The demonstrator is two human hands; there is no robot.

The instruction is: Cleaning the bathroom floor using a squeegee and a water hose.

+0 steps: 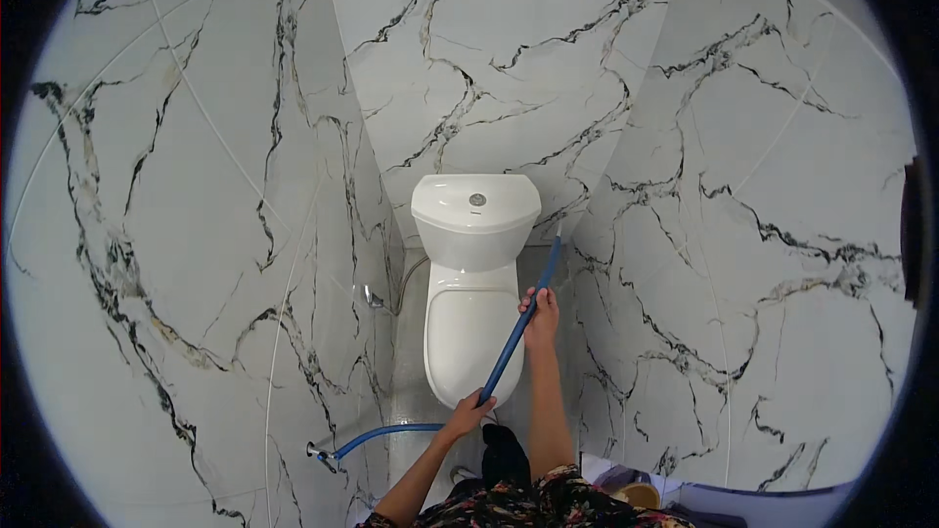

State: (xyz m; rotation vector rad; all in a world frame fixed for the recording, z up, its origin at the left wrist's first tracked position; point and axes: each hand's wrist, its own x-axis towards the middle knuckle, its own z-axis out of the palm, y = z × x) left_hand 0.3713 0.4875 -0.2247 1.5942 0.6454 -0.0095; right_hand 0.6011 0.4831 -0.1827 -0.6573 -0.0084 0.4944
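Note:
A blue flexible hose (506,356) runs diagonally across the right side of a white ceramic toilet (473,337), whose lid is down. My right hand (541,308) grips the hose beside the toilet's lid. Lower down, at the toilet's front rim, my left hand (472,414) is closed round the same hose. The hose's open end (559,233) points towards the back wall, right of the tank (475,204), with what looks like water at its tip. From a metal wall tap (323,455) at lower left, the hose curves towards my left hand.
Marble-patterned walls (660,235) stand close on both sides and behind the toilet. A metal fitting (372,297) with a thin hose is at the left wall. A yellow vessel (637,495) sits at lower right. The grey floor (411,374) looks wet.

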